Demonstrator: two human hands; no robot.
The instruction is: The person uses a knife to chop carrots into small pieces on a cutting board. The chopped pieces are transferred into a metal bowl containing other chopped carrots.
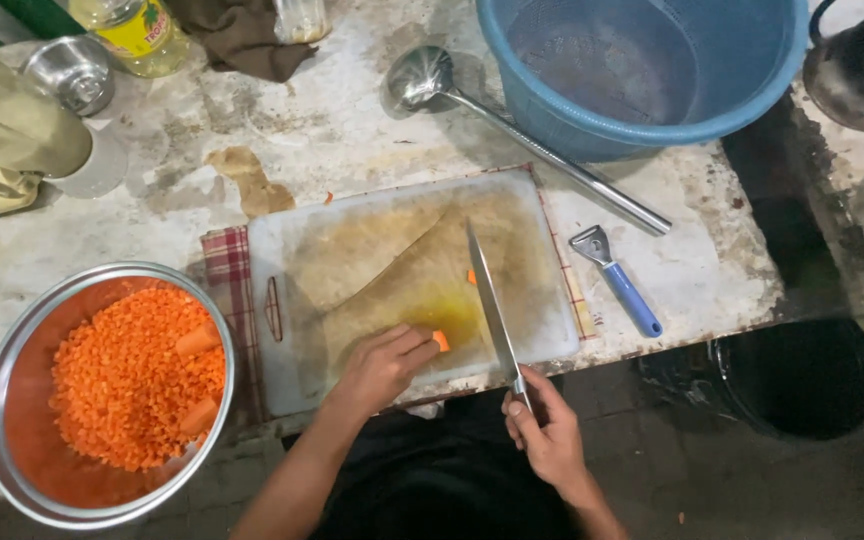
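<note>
Near the bottom centre of the frame we see the left hand (382, 365) resting on the white cutting board (352, 250), its fingers curled narrow and pinching a small orange carrot piece (440, 341) against the board. Just right of it, the right hand (544, 430) hangs off the board's lower edge, fingers wrapped tightly round the handle of a long knife (487, 300). The blade runs up across the board, its tip pointing toward the top of the frame, and it lies just beside the carrot piece; we cannot tell whether the two touch. A smaller carrot bit (472, 276) sits beside the blade higher up.

In the lower left stands a metal bowl (12, 360) filled with diced carrot (132, 375). A checked cloth (230, 270) shows under the board's left edge. Right of the board lies a blue-handled peeler (622, 285), and above it a steel ladle (512, 125) reaches toward a blue basin (652, 110) at the upper right.
</note>
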